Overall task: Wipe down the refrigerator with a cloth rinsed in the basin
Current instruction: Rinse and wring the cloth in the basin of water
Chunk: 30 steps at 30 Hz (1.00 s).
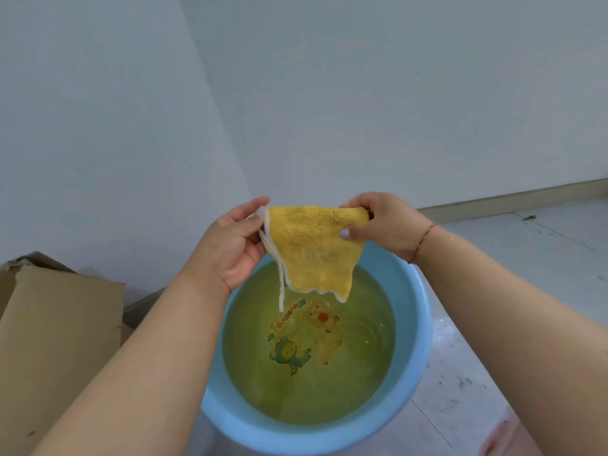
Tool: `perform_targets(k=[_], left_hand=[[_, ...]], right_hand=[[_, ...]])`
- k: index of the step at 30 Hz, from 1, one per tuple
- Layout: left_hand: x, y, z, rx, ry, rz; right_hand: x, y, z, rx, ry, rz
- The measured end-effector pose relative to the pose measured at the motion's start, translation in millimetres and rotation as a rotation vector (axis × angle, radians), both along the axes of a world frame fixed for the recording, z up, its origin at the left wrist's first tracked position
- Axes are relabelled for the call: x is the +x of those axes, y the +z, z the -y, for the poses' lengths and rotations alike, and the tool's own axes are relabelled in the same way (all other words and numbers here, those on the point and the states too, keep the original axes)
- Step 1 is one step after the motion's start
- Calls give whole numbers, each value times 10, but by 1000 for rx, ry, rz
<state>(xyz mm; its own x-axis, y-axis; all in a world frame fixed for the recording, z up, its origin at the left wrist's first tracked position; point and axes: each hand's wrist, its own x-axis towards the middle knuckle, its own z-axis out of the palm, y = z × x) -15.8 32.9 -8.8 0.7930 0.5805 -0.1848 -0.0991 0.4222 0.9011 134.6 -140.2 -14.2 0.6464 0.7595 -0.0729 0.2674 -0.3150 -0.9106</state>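
Note:
A yellow cloth [316, 251] with a white hem hangs spread between both hands, above the water. My left hand [230, 245] pinches its top left corner between thumb and fingers. My right hand [385, 225] grips the top right corner, thumb pressed on the front of the cloth. Below it stands a light blue basin [414, 350] filled with yellowish water; cartoon prints show on its bottom. The cloth's lower edge and a loose white strand dangle just over the water surface. The refrigerator is out of view.
A brown cardboard box [56, 334] sits to the left of the basin, against the white wall [362, 93]. Grey floor tiles [526, 251] stretch to the right, with a baseboard along the far wall and dark scuff marks near the basin.

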Motion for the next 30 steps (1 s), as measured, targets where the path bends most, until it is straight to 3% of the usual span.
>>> perform_targets(k=[2,4,5,7,8,10,12,16,17,19,22,25,27,30], left_hand=[[-14,-9,-3,279,-138,-138],[20,-1,31,650,-167,-322],[60,31,48,825,-117,-362],[178,138,85,1050,-30,-358],[239,202,104,1077,-19,-335],[357,303,142,878,-97,-252],[476,327,222,691,-179,-231],[656,121,296,807,-22,-365],[663,74,301,821,16,-395],[635,-6,294,771,23,-424],[570,-112,251,685,16,-450],[512,-175,224,695,68,-487],[471,-208,212,693,82,-497],[404,-263,186,695,69,-515]], right_hand=[[19,3,5,-71,-89,257],[61,38,27,60,-113,263],[83,53,45,159,-121,176],[114,49,97,373,-125,-179],[133,28,124,451,-95,-372],[139,-27,176,469,20,-617],[140,-53,232,436,68,-721],[299,-3,372,457,-194,-806],[362,9,413,497,-273,-769],[480,14,459,542,-407,-511],[596,-32,477,368,-493,176],[649,-246,434,223,-281,759],[618,-475,402,-39,13,790],[531,-747,423,-537,320,572]])
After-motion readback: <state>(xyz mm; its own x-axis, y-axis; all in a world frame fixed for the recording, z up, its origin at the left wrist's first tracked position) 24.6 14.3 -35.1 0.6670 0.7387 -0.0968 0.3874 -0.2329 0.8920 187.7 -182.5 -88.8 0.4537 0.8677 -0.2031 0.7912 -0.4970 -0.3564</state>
